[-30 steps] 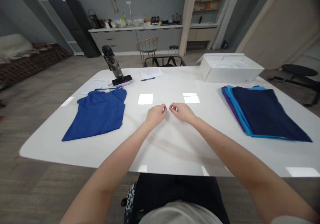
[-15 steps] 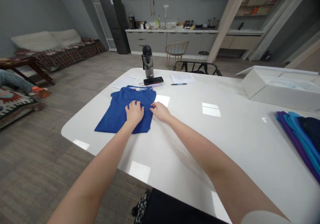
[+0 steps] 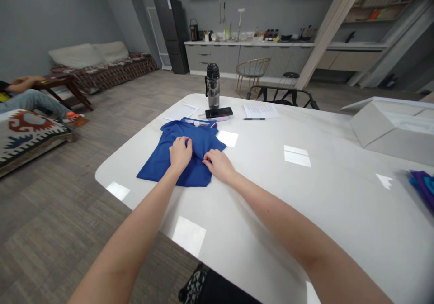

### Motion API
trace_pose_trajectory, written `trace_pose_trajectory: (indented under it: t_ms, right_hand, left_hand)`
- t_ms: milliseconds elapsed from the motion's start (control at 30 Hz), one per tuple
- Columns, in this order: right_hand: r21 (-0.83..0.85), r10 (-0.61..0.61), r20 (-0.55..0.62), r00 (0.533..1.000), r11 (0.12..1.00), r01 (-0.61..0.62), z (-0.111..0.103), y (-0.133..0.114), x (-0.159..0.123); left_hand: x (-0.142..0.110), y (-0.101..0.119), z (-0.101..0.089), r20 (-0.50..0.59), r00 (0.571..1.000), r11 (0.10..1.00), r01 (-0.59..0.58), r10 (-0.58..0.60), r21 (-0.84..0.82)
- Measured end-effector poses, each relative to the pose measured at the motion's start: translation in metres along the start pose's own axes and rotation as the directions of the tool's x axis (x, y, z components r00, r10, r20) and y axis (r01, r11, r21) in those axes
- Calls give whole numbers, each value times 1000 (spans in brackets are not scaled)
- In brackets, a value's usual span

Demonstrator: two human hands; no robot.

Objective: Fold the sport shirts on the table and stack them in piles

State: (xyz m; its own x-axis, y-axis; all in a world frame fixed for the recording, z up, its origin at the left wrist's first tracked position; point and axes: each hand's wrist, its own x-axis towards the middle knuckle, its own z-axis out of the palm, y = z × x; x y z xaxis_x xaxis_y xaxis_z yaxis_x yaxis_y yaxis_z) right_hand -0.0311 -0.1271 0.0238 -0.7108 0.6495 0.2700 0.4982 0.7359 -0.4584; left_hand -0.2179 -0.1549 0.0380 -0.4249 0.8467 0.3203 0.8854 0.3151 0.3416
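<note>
A royal blue shirt (image 3: pixel 159 159) lies folded near the left end of the white table (image 3: pixel 305 195), collar toward the far side. My left hand (image 3: pixel 179 152) rests on the middle of the shirt with its fingers curled into the fabric, pinching up a fold. My right hand (image 3: pixel 219 163) sits at the shirt's right edge, fingers closed on the cloth there. The fabric bunches up in a ridge between the two hands.
Beyond the shirt stand a dark water bottle (image 3: pixel 213 87), a black phone (image 3: pixel 219 112), papers (image 3: pixel 261 110) and a pen (image 3: pixel 254 119). An open white box (image 3: pixel 389 125) sits at the far right, folded purple and blue clothes (image 3: pixel 423 186) at the right edge. A person's legs (image 3: pixel 30 102) show at the left.
Both hands moved from the table's middle to the blue shirt on the left. Since half a second ago, their fingers closed on the fabric and gathered it into a ridge.
</note>
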Motion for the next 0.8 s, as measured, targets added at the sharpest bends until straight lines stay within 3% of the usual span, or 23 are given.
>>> trace_pose_trajectory:
  t_ms: [167,367,567,667,800]
  right_hand:
    - [101,-163,142,976,984,150,-25,-16,-72]
    - [163,-126,268,955,983,84,-68,-16,-166]
    - [162,-21,297,955,986,-28,-96,-17,-235]
    - [163,15,268,963,985,-61,-103,-12,-252]
    - [158,117,175,978,977,-146,-106,2,-259]
  left_hand:
    - [-11,-2,-8,-34,998,998,48,-47,44]
    - [-44,25,10,135,982,988,123,-135,97]
    - [-82,100,45,226,966,984,-148,123,97]
    - [-92,133,59,251,940,965,-256,233,63]
    - [-92,156,71,291,910,948,-316,295,28]
